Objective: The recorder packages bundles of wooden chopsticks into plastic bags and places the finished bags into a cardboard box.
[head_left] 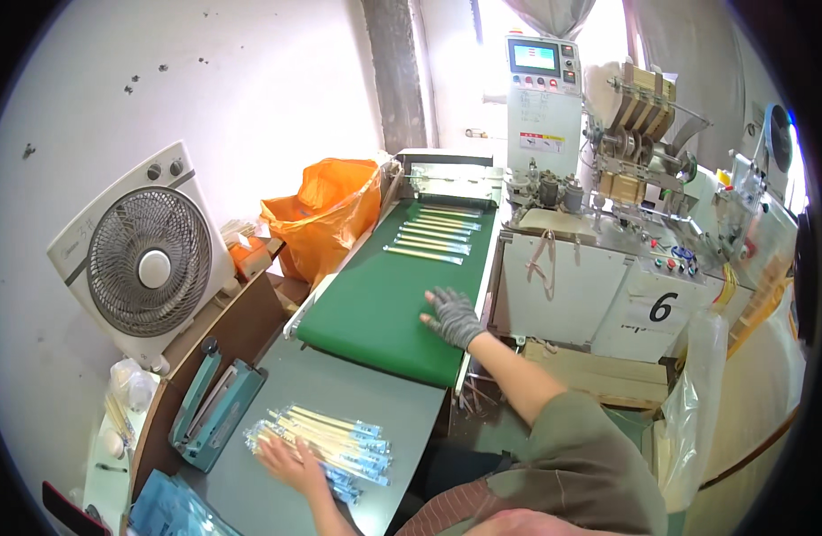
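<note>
My bare left hand [290, 464] lies on a pile of wrapped chopsticks [335, 438], pale sticks in clear sleeves with blue ends, on the grey table [411, 411]. Its fingers are stretched out over the near left side of the pile, not wrapped round it. My right hand [453, 319], in a grey glove with bare fingertips, is over the right side of the green conveyor belt [357, 308]. That hand is open and holds nothing. Farther up the belt, several more wrapped chopsticks [429, 241] lie crosswise in a spaced row.
A teal hand sealer [219, 415] stands left of the pile, near blue plastic packaging [174, 509]. A tilted fan [152, 259] and an orange bag [326, 210] are left of the belt. Beyond my right arm stands a packing machine [589, 241] with a control screen [534, 58].
</note>
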